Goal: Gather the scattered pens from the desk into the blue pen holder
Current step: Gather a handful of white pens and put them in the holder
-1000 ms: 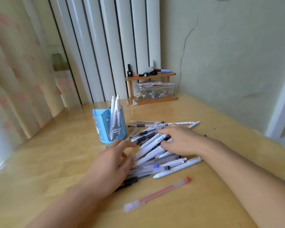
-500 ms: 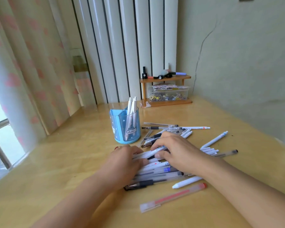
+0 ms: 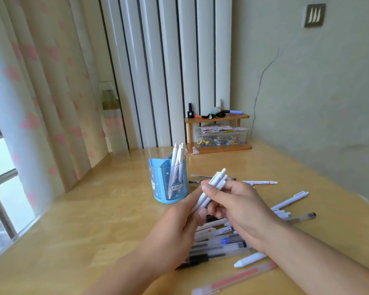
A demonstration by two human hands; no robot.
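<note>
Both forearms are bare up to the frame's lower edge; no sleeve shows. The left hand [image 3: 175, 222] and the right hand [image 3: 241, 211] wear no glove, ring, watch or band, and the fingernails in view are short and unpainted.

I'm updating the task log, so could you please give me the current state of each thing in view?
Blue pen holder: upright, holding a few white pens.
White pens: bundled, lifted, gripped by both hands.
Left hand: closed on the bundle.
Right hand: closed on it.
Loose pens: scattered on the desk.
</note>
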